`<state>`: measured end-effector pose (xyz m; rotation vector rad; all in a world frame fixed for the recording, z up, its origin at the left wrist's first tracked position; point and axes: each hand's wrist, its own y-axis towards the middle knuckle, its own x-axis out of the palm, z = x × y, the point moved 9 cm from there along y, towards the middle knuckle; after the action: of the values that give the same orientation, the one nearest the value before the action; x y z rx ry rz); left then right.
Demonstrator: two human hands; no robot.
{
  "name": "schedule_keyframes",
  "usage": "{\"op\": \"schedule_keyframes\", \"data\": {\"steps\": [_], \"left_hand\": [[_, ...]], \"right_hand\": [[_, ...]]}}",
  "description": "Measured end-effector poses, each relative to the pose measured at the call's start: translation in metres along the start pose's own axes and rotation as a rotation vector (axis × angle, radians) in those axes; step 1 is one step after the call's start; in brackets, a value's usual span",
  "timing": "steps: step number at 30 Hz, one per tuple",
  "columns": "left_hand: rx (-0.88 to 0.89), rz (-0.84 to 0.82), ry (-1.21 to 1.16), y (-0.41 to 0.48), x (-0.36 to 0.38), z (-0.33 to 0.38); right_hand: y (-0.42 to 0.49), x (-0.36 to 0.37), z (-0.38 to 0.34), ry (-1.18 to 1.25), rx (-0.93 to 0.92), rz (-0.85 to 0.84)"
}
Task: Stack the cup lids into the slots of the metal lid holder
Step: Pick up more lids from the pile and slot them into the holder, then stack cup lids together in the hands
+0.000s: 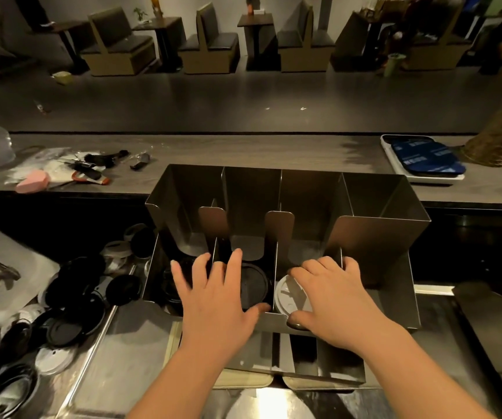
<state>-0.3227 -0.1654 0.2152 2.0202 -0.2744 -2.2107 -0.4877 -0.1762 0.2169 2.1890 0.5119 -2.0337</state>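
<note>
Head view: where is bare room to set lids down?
Bare steel worktop between the loose lid pile and the lid holder; bare wooden counter behind it. Crowded: the pile; the middle slots under the left hand and right hand.
</note>
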Motion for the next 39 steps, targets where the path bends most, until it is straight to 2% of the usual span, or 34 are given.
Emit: {"op": "schedule_keyframes", "data": {"steps": [9, 16, 22, 24, 26, 29, 31, 33, 36, 39], "left_hand": [[0.118, -0.195, 0.179, 0.014, 0.007, 0.012], [0.045, -0.226, 0.180, 0.018, 0.002, 0.010], [0.104, -0.229, 0.184, 0.009, -0.004, 0.011], [0.154, -0.164, 0.112, 0.005, -0.014, 0.010], [0.231, -0.045, -0.017, -0.005, -0.028, 0.007], [0.275, 0.159, -0.262, -0.023, -0.055, -0.017], [0.226, 0.242, -0.363, -0.035, -0.064, -0.055], [0.147, 0.264, -0.403, -0.042, -0.063, -0.099], [0.025, 0.266, -0.453, -0.051, -0.052, -0.169], [-0.118, 0.172, -0.489, -0.057, -0.028, -0.242]], "right_hand": [[0.002, 0.001, -0.003, -0.033, -0.004, -0.015], [0.000, -0.001, -0.002, -0.006, 0.002, -0.047], [-0.001, -0.008, 0.001, 0.017, 0.048, -0.031], [-0.003, -0.024, 0.001, -0.027, 0.089, 0.067], [-0.009, -0.051, -0.009, 0.018, 0.089, 0.268], [-0.020, -0.086, -0.036, 0.267, -0.005, 0.547], [-0.013, -0.094, -0.073, 0.423, -0.141, 0.588], [0.000, -0.091, -0.120, 0.572, -0.296, 0.520], [0.020, -0.063, -0.209, 0.703, -0.509, 0.322], [0.051, -0.009, -0.292, 0.746, -0.564, 0.069]]}}
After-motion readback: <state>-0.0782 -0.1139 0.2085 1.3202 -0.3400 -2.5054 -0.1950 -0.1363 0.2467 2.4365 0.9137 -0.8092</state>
